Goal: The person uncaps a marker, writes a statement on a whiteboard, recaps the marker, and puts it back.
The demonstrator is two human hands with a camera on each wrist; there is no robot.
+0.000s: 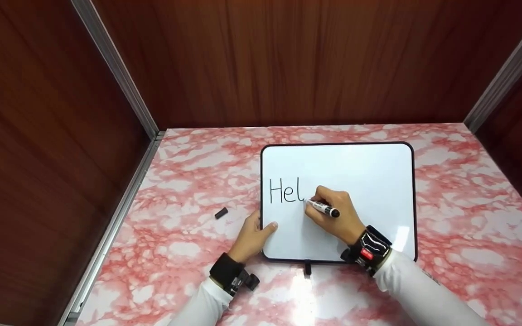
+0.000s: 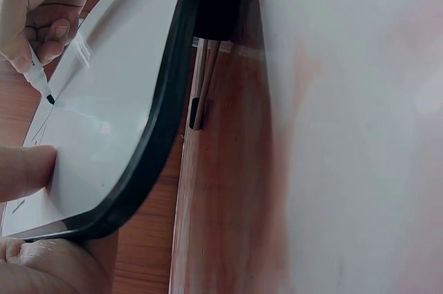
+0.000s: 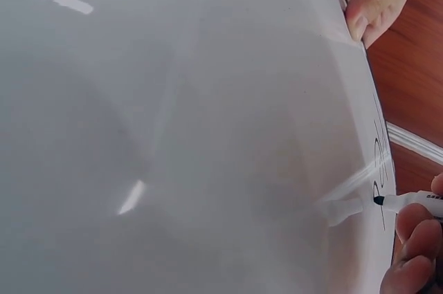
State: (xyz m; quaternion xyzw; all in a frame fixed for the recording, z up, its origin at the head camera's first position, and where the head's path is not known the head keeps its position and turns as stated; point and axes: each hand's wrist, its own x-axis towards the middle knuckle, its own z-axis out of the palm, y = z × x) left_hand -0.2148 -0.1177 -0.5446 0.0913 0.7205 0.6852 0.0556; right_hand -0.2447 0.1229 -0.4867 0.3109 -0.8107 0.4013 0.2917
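Note:
A whiteboard (image 1: pixel 365 172) with a dark frame stands over the table, the black letters "Hel" (image 1: pixel 287 191) written on its left half. My right hand (image 1: pixel 337 213) pinches a marker (image 1: pixel 322 207), white with a black end, its dark tip at the board's surface just after the "l". In the right wrist view the marker (image 3: pixel 408 201) meets the board at the lettering. My left hand (image 1: pixel 253 235) grips the board's lower left edge, thumb on the white face and fingers behind. The left wrist view shows that thumb (image 2: pixel 26 173) lying over the board (image 2: pixel 118 93).
A black marker cap (image 1: pixel 221 213) lies on the red-and-white marbled table (image 1: pixel 184 253), left of the board. Below the board's bottom edge a small black support (image 1: pixel 307 268) shows. Dark wood-look panels (image 1: pixel 288 63) wall in the back and sides.

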